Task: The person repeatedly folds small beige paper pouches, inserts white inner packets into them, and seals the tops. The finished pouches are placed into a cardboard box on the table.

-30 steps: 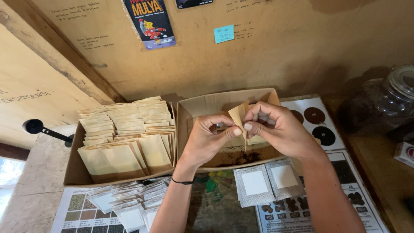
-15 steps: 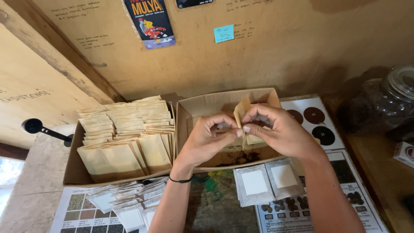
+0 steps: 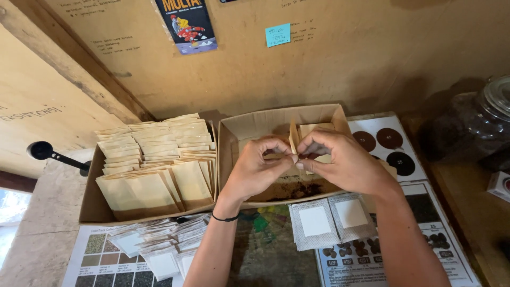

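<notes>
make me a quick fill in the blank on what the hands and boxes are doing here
1. Both the left hand and the right hand pinch one small brown paper ____.
2. The hands work above the ____ of the two cardboard boxes.
3. The left cardboard box is packed with stacked ____ packets.
4. A black ____ lies to the left of the left box.

Missing words: packet; right; paper; scoop
</notes>
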